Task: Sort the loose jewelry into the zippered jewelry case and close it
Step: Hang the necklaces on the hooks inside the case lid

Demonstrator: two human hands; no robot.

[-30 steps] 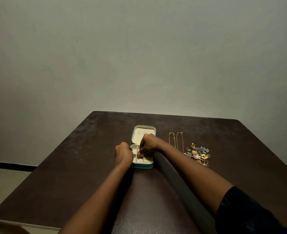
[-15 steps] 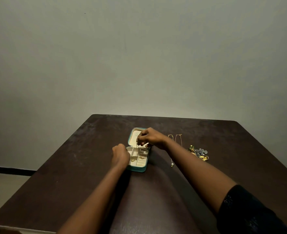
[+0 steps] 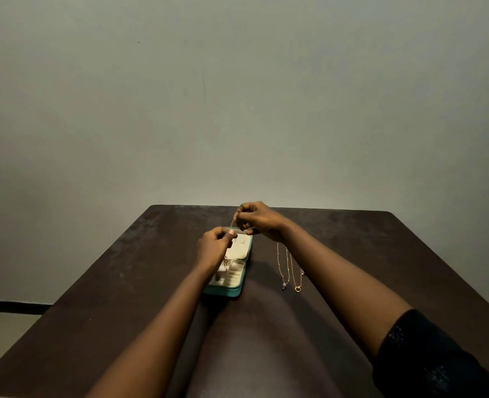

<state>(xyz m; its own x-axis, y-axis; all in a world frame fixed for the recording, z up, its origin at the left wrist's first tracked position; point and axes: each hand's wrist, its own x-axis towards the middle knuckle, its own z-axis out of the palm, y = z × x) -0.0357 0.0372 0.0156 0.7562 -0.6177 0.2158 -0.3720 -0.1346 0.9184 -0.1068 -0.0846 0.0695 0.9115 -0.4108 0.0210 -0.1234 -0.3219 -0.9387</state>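
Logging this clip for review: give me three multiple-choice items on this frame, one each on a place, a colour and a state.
1. Where do the loose necklaces lie?
A) on the table, right of the jewelry case
B) inside the case
C) left of the case
2. What colour is the case's outside?
A) red
B) teal
C) black
3. What are the left hand and right hand doing?
A) lying flat
B) pinching a thin chain above the open case
C) pulling the zipper
Key: 1 A, they lie on bare wood beside the case's right wall; 2 B, its rim and front wall are teal; 3 B, both pinch the chain over the lid.
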